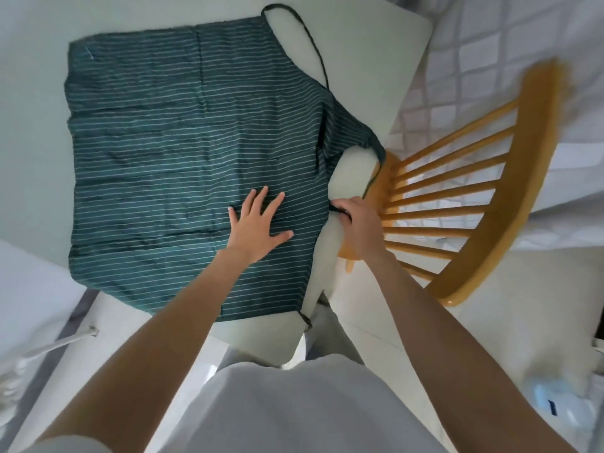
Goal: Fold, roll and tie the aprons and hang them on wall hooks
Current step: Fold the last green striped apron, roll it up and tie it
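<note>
We see the green striped apron (183,132) spread flat on the white table (366,44), left hand (258,227) pressing it with fingers splayed, right hand (358,220) pinching its dark tie strap (336,209) at the edge beside the wooden chair (483,204).

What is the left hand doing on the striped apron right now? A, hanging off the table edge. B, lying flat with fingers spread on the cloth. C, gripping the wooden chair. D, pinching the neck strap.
B: the left hand lies flat, fingers spread, on the striped apron, while the right hand pinches a dark strap at the cloth's edge.
</note>
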Tool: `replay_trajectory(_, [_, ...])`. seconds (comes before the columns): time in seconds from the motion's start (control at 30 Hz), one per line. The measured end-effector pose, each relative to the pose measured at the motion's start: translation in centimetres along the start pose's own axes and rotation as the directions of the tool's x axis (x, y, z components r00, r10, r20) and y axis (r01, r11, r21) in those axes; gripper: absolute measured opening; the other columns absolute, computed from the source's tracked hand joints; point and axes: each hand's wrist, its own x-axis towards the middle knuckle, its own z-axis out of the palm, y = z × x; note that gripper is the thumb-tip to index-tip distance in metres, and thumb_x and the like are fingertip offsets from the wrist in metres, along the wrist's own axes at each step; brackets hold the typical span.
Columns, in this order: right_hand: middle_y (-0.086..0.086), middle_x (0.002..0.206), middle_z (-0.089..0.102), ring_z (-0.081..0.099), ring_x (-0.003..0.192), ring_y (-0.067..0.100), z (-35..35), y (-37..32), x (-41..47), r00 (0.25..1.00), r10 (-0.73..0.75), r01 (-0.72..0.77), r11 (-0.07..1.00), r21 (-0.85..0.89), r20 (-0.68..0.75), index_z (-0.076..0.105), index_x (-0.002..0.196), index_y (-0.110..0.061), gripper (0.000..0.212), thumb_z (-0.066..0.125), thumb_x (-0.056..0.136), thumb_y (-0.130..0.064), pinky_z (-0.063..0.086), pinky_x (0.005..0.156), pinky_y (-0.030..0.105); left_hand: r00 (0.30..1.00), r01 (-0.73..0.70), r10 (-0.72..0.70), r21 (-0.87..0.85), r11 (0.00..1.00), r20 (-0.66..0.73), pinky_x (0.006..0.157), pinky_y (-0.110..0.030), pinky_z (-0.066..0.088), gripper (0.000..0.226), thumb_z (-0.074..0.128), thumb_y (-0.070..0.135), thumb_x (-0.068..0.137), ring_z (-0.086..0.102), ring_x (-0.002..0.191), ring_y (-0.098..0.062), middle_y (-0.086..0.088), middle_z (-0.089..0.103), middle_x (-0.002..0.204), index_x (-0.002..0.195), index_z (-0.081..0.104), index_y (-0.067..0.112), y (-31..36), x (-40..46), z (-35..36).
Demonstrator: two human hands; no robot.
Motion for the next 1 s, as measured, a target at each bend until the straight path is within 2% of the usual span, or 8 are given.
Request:
replay_trajectory(0.13, [0.006,0.097,0.062,0.055,0.089,0.018,-5.0,2.2,0.5,0.979,0.023,-0.019,1.0,0.021,-0.203,0.074,0.096,-0.013,0.025,0.053,0.088,-0.002,0.037,0.071,0.02,0.999,0.039,-0.04,-0.043,0.998,-0.027,0.111,-0.062,0.005,0.082,0.05,0.063,0.083,-0.004,0.145,-0.023,0.002,0.003,0.158,0.149,0.009,0.035,0.3,0.3,0.0])
replay_trajectory(0.23, [0.006,0.096,0.062,0.052,0.093,0.022,-9.2,4.6,0.1,0.941,0.083,-0.119,0.989,-0.092,-0.329,0.074,0.09,-0.015,0.024,0.053,0.086,-0.003,0.039,0.074,0.027,0.999,0.04,-0.042,-0.06,0.997,-0.034,0.112,-0.062,0.005,0.082,0.055,0.059,0.082,-0.003,0.145,-0.022,0.002,0.004,0.158,0.148,0.013,0.035,0.0,0.3,0.0])
replay_trajectory(0.33, [0.007,0.112,0.06,0.047,0.107,0.027,-10.7,7.0,0.4,0.973,0.146,-0.195,0.933,-0.301,-0.179,0.072,0.1,-0.018,0.023,0.054,0.089,-0.01,0.04,0.09,0.039,0.998,0.062,-0.063,-0.027,0.998,-0.022,0.112,-0.062,0.006,0.08,0.063,0.052,0.08,-0.002,0.144,-0.023,0.001,0.007,0.157,0.146,0.022,0.034,0.1,0.3,0.2])
replay_trajectory(0.47, [0.007,0.121,0.058,0.048,0.114,0.025,-10.2,7.3,2.3,0.993,0.071,-0.09,0.975,-0.205,-0.096,0.067,0.106,-0.016,0.023,0.053,0.09,-0.01,0.04,0.096,0.037,0.978,0.074,-0.079,-0.033,0.997,-0.196,0.111,-0.062,0.014,0.057,0.059,0.052,0.083,0.016,0.14,-0.029,-0.007,0.032,0.146,0.131,0.047,0.024,1.6,1.1,-0.3])
replay_trajectory(0.63, [0.011,0.148,0.035,0.027,0.138,0.028,-6.6,4.5,6.8,0.977,-0.2,0.21,0.965,-0.154,0.08,0.04,0.14,-0.017,0.046,0.047,0.096,-0.026,0.025,0.113,0.043,0.992,0.097,-0.094,0.031,0.995,-0.079,0.109,-0.063,0.002,0.084,0.048,0.07,0.079,-0.007,0.144,-0.026,0.001,-0.003,0.158,0.148,0.011,0.038,4.2,3.2,-0.4])
replay_trajectory(0.77, [0.007,0.156,-0.019,-0.018,0.142,0.034,-5.3,6.2,10.7,0.907,-0.073,0.253,0.881,-0.399,0.414,-0.005,0.148,-0.037,0.097,0.048,0.076,-0.074,-0.004,0.111,0.057,0.993,0.107,-0.112,0.11,0.988,0.045,0.108,-0.066,0.001,0.101,0.051,0.077,0.071,-0.019,0.142,-0.031,0.004,-0.021,0.155,0.145,-0.01,0.043,5.1,4.2,0.4])
replay_trajectory(0.9, [0.008,0.154,-0.026,-0.023,0.14,0.037,-7.5,7.8,12.1,0.897,-0.012,0.223,0.874,-0.431,0.441,-0.008,0.147,-0.042,0.113,0.061,0.064,-0.076,-0.006,0.109,0.061,0.999,0.015,-0.02,0.121,0.993,0.044,0.111,-0.063,-0.003,0.094,0.048,0.074,0.076,-0.02,0.142,-0.028,0.005,-0.019,0.156,0.144,-0.01,0.044,4.6,3.5,0.9])
replay_trajectory(1.0, [0.012,0.156,-0.016,-0.018,0.141,0.037,-8.0,7.0,11.3,0.925,-0.062,0.223,0.888,-0.403,0.375,0.004,0.149,-0.038,0.105,0.067,0.068,-0.065,-0.007,0.11,0.059,0.996,-0.087,0.087,-0.01,0.996,-0.03,0.114,-0.057,0.002,0.077,0.052,0.058,0.085,-0.007,0.145,-0.025,0.002,0.0,0.158,0.147,0.01,0.038,3.0,2.4,0.9])
